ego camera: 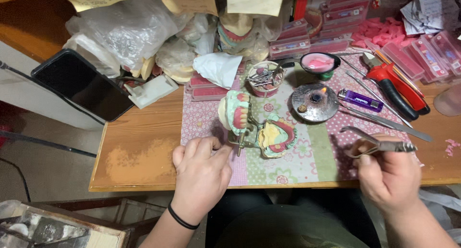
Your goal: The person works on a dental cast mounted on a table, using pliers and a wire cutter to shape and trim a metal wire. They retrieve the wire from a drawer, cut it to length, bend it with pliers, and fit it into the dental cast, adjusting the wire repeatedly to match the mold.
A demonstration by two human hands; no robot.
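We see two bare hands at a cluttered wooden bench (139, 157), over a floral mat (307, 154). The left hand (201, 173), a black band at its wrist, rests at the mat's near left edge with fingers curled loosely and the thumb tip touching the brass frame of an articulator (257, 128). The articulator lies hinged wide, its long axis running left to right: one green-based denture cast stands tilted at the left, teeth facing right, and a second lies at the right, pink arch facing up. The right hand (389, 173) grips one metal tool (377, 145), held nearly level with its forked tip pointing left toward the casts.

Behind the casts sit one small burner (314, 101) with a faint flame, one purple lighter (360, 100), one pair of red-handled pliers (398, 87), one dish of pink wax (320, 63) and one cup of burs (264, 79). One long steel instrument (384, 120) lies diagonally between burner and right hand. One dark phone (81, 84) lies at far left.
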